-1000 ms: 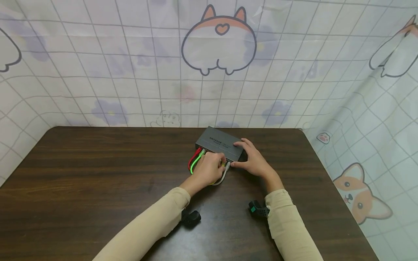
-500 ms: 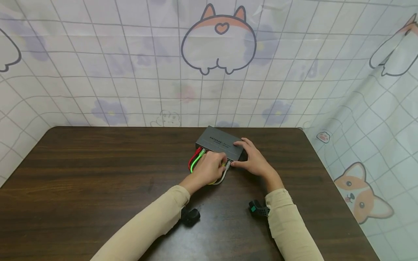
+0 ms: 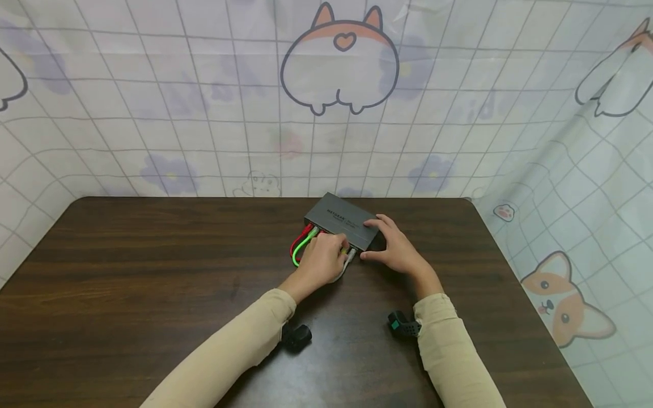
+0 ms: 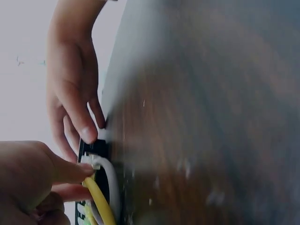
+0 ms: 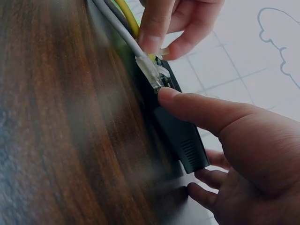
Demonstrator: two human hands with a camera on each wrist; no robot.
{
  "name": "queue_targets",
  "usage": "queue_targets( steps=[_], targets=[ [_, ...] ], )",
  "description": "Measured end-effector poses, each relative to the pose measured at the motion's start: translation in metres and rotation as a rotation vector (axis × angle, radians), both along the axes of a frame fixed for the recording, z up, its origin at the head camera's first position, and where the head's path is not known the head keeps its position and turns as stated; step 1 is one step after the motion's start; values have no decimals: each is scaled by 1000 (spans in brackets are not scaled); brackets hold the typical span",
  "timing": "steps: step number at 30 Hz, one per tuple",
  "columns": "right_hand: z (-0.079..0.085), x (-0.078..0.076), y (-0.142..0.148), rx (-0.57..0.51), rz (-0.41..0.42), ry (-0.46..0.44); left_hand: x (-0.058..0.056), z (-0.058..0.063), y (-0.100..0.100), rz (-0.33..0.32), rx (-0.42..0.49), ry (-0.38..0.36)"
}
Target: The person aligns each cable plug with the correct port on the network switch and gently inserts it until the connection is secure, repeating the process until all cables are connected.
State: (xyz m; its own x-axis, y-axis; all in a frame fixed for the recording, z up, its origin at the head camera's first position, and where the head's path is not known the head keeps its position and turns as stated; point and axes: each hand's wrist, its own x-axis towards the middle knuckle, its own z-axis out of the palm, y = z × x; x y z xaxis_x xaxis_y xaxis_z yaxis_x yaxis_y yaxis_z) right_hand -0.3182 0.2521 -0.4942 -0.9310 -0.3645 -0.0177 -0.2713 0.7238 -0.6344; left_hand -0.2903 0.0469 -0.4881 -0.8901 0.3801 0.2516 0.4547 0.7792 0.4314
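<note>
A dark grey network switch [image 3: 340, 218] lies near the table's far edge, its port side turned toward me. At that side my left hand [image 3: 321, 258] pinches a yellow network cable [image 4: 99, 199] by its plug end between thumb and fingers. My right hand [image 3: 400, 252] grips the switch's right end, with the thumb [image 5: 187, 105] on the port side and the fingers reaching round the casing. A light grey cable [image 5: 117, 26] runs to a port near that thumb. Red [image 3: 296, 241] and green [image 3: 301, 249] cables lead to the left end. The left hand covers the middle ports in the head view.
The dark wooden table [image 3: 153, 272] extends widely to the left and in front. Behind it hangs a printed grid curtain [image 3: 219, 102], continuing along the right side. Black wrist straps with devices [image 3: 297, 338] sit under both sleeves.
The switch has shifted slightly away from me and to the left. My left hand and the cables moved a little the same way, while the right hand stayed nearly still.
</note>
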Motion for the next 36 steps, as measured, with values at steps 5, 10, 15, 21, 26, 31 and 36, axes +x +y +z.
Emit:
queue_targets(
  steps=[5,10,15,21,26,31,36],
  targets=[
    [0,1,0,9,-1,7,-5,-2,-5,-45,20,-30],
    [-1,1,-2,11,-30,1,-6,-1,-7,-14,2,-53],
    [-3,1,-3,20,-49,6,-4,-1,-9,17,-56,-75],
    [-3,1,-4,17,-54,15,-3,-1,-10,-25,-123,-70],
    [-3,1,-5,13,-52,14,-3,2,-10,-55,-128,-61],
    [-1,0,-5,6,-54,31,-2,0,-9,-47,-134,-29],
    [0,-3,-6,9,-49,58,-3,-3,-8,-20,-153,13]
  ],
)
